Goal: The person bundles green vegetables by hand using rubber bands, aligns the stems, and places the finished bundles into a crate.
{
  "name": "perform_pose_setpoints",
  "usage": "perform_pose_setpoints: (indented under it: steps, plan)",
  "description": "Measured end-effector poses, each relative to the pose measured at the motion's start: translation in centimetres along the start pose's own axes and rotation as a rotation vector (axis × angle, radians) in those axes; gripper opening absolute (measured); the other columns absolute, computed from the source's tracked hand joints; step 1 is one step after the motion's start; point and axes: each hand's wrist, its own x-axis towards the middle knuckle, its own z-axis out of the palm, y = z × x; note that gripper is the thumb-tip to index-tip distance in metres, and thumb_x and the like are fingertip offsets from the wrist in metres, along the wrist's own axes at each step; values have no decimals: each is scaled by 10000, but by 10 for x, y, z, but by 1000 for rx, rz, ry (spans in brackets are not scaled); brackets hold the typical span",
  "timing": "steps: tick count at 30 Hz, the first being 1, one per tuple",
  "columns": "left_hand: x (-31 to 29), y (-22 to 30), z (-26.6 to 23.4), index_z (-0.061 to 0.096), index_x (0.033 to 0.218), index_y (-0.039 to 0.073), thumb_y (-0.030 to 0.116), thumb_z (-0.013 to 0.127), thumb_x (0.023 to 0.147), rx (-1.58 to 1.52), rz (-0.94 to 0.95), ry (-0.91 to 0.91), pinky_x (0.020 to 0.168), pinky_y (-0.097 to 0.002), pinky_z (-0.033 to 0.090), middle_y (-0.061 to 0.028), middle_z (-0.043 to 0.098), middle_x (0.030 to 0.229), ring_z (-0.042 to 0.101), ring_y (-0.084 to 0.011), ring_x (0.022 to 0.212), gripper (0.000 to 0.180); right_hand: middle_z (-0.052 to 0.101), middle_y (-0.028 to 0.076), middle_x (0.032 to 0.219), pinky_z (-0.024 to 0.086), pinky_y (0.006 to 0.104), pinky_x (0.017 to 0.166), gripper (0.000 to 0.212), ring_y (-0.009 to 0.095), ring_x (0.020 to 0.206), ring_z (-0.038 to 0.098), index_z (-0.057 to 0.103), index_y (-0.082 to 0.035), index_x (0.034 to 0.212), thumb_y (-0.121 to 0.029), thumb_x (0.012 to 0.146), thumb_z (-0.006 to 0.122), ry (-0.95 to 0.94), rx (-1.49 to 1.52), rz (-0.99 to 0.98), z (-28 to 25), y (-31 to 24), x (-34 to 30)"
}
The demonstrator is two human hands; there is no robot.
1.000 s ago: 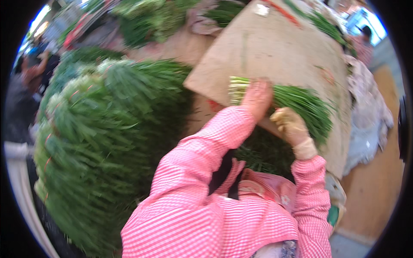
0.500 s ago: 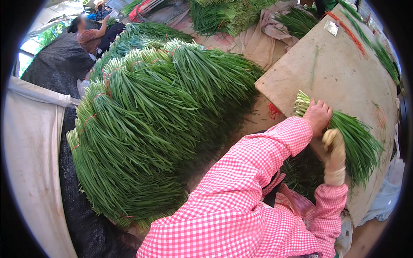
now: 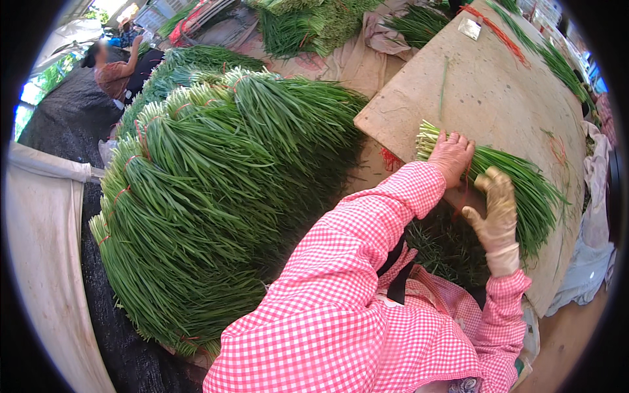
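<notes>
A bundle of garlic chives (image 3: 521,177) lies across the near side of the wooden board (image 3: 481,85), pale stem ends to the left and green leaves to the right. My bare left hand (image 3: 452,157) is closed over the bundle just behind the stem ends, pressing it down. A red tie (image 3: 466,185) shows around the bundle beside that hand and hangs below it. Against the leaves, my right hand (image 3: 495,213) in a stained tan glove is open, with thumb and fingers apart and nothing visible in it. Pink checked sleeves cover both my arms.
A large heap of tied chive bundles (image 3: 216,177) rises to the left. Red ties (image 3: 501,36) and a small white packet (image 3: 469,28) lie on the board's far part. Another person (image 3: 118,72) sits at the far left. Loose dark leaves (image 3: 449,249) lie below the board's near edge.
My right hand has opened from a curled shape and now shows its fingers spread beside the bundle. My left hand stays on the chives. The whole view has shifted slightly.
</notes>
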Motion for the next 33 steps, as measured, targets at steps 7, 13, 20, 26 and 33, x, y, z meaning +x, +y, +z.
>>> perform_pose_setpoints:
  steps: [7, 13, 20, 26, 33]
  plan:
    - [3, 5, 5, 401, 1257, 25, 234, 750, 567, 53, 78, 23, 1008, -521, 271, -145, 473, 1154, 414, -316, 1142, 801, 369, 91, 1285, 330, 395, 965, 1145, 266, 1152, 388, 163, -157, 1414, -385, 484, 791, -253, -579, 227, 47, 70, 5]
    - [-5, -14, -17, 315, 1335, 67, 344, 774, 558, 203, 177, 136, 1035, -524, 221, -169, 400, 1268, 374, -338, 1187, 944, 540, 88, 994, 465, 347, 773, 800, 254, 920, 541, 389, -102, 1291, -259, 588, 735, -252, -464, 279, 21, 52, 18]
    - [-50, -43, -103, 209, 1380, 56, 357, 778, 554, -154, -62, 575, 1080, -458, 152, -211, 285, 1364, 239, -348, 1301, 1047, 634, 84, 954, 469, 332, 779, 679, 238, 865, 606, 443, -15, 1219, -234, 651, 744, -194, 873, 722, -40, 42, -8]
    - [-71, 4, -22, 163, 1377, -9, 291, 766, 632, -1488, 14, 182, 1045, -372, 234, -180, 332, 1348, 332, -255, 1243, 1004, 474, 80, 1266, 388, 329, 941, 811, 192, 1125, 469, 285, -20, 1368, -179, 686, 693, -113, 1834, 868, -43, -24, -44]
    - [-82, 34, 16, 363, 1262, 21, 168, 708, 731, -1990, -260, -226, 827, -324, 463, -90, 525, 1122, 545, -194, 958, 650, 510, 82, 1226, 388, 327, 941, 809, 193, 1103, 489, 375, -50, 1327, -466, 710, 690, -216, 1728, 564, 23, 2, -77]
